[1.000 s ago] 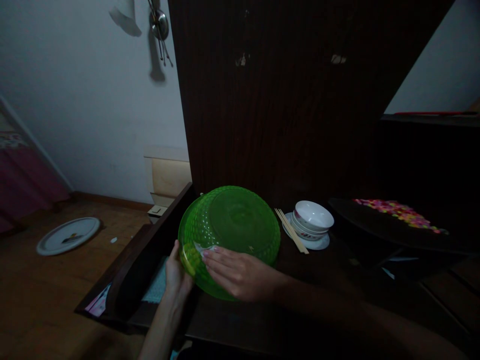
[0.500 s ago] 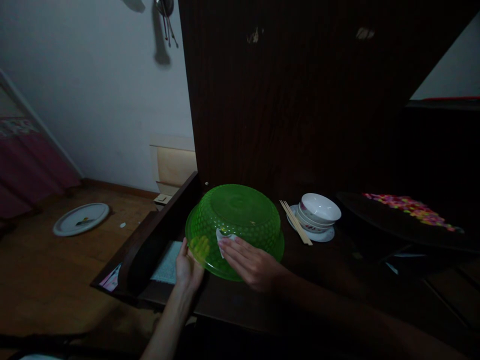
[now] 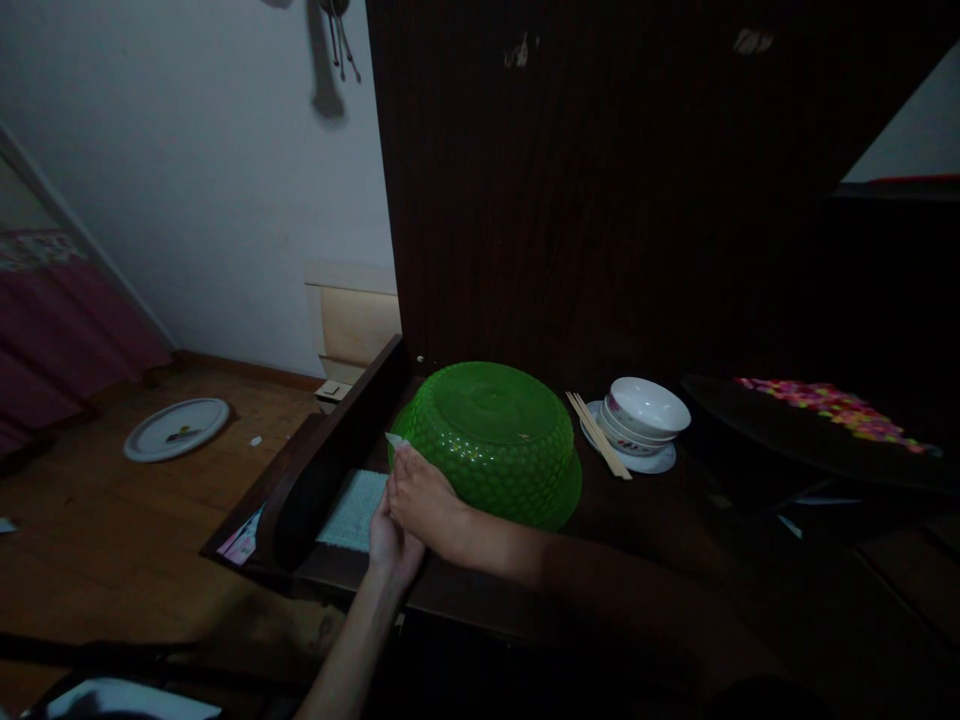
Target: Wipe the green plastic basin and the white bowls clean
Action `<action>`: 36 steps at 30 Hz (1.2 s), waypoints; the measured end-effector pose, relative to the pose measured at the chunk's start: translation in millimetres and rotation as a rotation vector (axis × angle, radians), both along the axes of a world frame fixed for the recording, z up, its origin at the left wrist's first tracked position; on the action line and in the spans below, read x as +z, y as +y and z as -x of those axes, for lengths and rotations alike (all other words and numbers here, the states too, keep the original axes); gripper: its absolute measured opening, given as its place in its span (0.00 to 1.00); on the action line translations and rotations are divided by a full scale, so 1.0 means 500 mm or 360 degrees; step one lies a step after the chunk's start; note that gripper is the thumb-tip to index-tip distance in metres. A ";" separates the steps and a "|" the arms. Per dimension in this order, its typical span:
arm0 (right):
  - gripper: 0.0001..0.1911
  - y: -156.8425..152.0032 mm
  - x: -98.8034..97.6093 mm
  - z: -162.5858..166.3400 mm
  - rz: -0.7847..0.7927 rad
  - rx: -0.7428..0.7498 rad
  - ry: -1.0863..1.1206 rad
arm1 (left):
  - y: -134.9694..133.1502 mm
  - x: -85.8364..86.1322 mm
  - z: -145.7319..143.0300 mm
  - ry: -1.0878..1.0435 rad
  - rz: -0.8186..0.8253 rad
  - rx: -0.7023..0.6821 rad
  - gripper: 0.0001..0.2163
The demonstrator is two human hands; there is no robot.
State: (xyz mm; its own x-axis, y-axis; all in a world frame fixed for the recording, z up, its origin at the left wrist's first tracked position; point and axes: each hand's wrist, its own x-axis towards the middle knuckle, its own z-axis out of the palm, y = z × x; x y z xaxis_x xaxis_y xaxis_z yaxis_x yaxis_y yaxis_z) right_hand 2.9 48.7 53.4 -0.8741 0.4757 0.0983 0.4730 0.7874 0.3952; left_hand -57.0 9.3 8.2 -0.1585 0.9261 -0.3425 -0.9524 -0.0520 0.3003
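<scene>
A green plastic basin (image 3: 495, 430) with a dimpled side is upside down at the dark table's front. My left hand (image 3: 394, 545) grips its near left rim from below, the fingertips partly hidden by the other hand. My right hand (image 3: 431, 505) is closed on a white tissue (image 3: 397, 442) and presses it to the left side of the basin near the rim. The two hands overlap, right over left.
To the right, stacked white bowls (image 3: 643, 410) sit on a plate (image 3: 652, 462), with wooden chopsticks (image 3: 600, 437) beside them. A pale blue cloth (image 3: 354, 512) lies by the table's raised left edge (image 3: 337, 440). A white round lid-like object (image 3: 177, 430) lies on the floor.
My right hand has moved left with the tissue, from the basin's near side to its left rim, and now covers part of my left hand. The view has shifted slightly.
</scene>
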 end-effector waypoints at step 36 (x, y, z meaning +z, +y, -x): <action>0.20 -0.067 -0.058 -0.370 0.0177 0.0792 0.0405 | -0.010 -0.019 0.020 -0.0180 -0.0294 -0.0283 0.28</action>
State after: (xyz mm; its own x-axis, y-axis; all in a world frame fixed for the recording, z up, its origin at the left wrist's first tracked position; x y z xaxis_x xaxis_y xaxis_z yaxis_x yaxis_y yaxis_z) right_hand 187.8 15.0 24.6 -0.9509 0.0324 0.3077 0.1041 0.9701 0.2193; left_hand -66.8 4.4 -1.1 0.0418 0.9843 -0.1716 -0.9784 0.0751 0.1924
